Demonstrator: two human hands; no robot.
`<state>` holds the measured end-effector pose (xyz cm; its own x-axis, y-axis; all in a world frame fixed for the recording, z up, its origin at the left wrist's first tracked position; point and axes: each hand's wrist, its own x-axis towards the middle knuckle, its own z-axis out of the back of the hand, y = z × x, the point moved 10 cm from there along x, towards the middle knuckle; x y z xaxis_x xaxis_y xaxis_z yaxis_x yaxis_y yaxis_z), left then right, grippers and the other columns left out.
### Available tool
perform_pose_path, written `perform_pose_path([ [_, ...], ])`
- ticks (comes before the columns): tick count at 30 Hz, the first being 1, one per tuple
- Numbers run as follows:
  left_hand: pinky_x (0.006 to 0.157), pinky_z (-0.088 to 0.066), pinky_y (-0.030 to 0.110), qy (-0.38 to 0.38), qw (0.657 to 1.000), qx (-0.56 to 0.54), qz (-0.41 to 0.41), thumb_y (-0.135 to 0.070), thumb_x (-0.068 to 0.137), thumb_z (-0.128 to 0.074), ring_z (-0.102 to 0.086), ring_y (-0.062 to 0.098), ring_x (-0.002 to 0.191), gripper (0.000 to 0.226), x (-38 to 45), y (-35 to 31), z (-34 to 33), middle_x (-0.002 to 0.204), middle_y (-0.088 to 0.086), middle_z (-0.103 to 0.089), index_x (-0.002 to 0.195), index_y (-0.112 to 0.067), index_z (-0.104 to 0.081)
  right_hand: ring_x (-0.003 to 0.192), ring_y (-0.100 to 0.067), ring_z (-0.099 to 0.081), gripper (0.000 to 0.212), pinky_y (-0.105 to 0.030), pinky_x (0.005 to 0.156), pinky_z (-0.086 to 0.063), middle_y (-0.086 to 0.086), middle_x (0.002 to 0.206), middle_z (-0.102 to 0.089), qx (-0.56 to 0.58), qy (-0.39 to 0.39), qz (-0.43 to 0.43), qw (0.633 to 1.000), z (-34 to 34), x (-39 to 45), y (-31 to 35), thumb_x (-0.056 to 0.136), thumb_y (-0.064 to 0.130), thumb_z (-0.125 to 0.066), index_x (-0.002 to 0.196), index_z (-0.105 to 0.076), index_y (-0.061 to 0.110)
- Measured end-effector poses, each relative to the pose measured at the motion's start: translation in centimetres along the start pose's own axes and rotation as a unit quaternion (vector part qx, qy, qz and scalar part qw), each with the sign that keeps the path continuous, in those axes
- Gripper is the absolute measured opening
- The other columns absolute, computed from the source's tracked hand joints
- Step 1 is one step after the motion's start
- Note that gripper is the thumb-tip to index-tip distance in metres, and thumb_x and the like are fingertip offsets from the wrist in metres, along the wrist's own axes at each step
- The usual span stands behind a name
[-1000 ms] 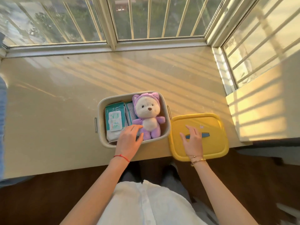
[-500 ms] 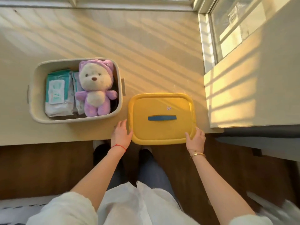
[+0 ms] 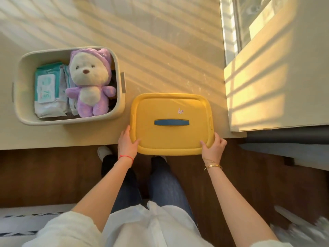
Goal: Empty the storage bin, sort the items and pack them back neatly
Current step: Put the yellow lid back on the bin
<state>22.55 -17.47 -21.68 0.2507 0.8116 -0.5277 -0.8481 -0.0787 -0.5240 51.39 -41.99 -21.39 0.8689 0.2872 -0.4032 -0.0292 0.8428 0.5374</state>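
Both hands grasp the yellow lid [image 3: 171, 123] at its near corners — left hand [image 3: 127, 142], right hand [image 3: 213, 147] — at the bench's [image 3: 160, 50] front edge. The storage bin [image 3: 119, 111], left, holds one plush bear [image 3: 89, 82] and at least two wipe packs [image 3: 47, 86] — next, likely lifting them out

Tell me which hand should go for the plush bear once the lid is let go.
Left. The left hand grips the yellow lid's near-left corner, on the side facing the open bin, where the plush bear lies. The right hand holds the far corner and would probably have to cross the lid.
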Motion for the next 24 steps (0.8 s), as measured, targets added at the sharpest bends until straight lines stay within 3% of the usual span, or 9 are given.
perform_pose_path([
  [6,0.102,-0.043,0.049,-0.008,0.998,-0.036,-0.047,-0.023,0.082,-0.07,-0.049,0.023,0.12,0.072,-5.1,-1.0,3.4,0.129,0.007,-0.049,0.144,-0.015,-0.034,0.116,-0.028,-0.047,0.064,-0.043,0.098,-0.043,-0.013,0.128,-0.045,0.036,-0.007,0.014,0.999,4.6,-4.6,0.4,0.078,0.021,-0.074,0.133,-0.042,0.013],
  [14,0.098,-0.048,0.044,-0.047,0.986,-0.052,-0.151,-0.022,0.079,-0.074,-0.053,0.021,0.112,0.073,-8.6,-4.8,12.6,0.125,0.007,-0.052,0.142,-0.009,-0.038,0.117,-0.029,-0.046,0.061,-0.049,0.098,-0.044,-0.013,0.126,-0.047,0.061,-0.036,0.068,0.995,8.8,-10.4,5.9,0.08,0.024,-0.072,0.132,-0.041,0.013],
  [18,0.101,-0.045,0.045,-0.077,0.981,-0.057,-0.17,-0.022,0.078,-0.075,-0.05,0.023,0.118,0.073,-6.9,-4.8,19.2,0.129,0.011,-0.052,0.141,-0.009,-0.039,0.115,-0.028,-0.047,0.06,-0.047,0.098,-0.043,-0.012,0.123,-0.048,0.074,-0.039,0.099,0.992,7.3,-12.0,11.9,0.08,0.025,-0.072,0.129,-0.041,0.011],
  [24,0.102,-0.044,0.048,-0.105,0.984,-0.054,-0.131,-0.019,0.08,-0.073,-0.048,0.025,0.121,0.074,-2.2,-0.6,28.4,0.133,0.01,-0.047,0.143,-0.011,-0.036,0.119,-0.026,-0.044,0.065,-0.047,0.102,-0.041,-0.011,0.127,-0.047,0.08,-0.008,0.132,0.988,0.8,-14.0,21.9,0.08,0.026,-0.072,0.134,-0.038,0.012],
])
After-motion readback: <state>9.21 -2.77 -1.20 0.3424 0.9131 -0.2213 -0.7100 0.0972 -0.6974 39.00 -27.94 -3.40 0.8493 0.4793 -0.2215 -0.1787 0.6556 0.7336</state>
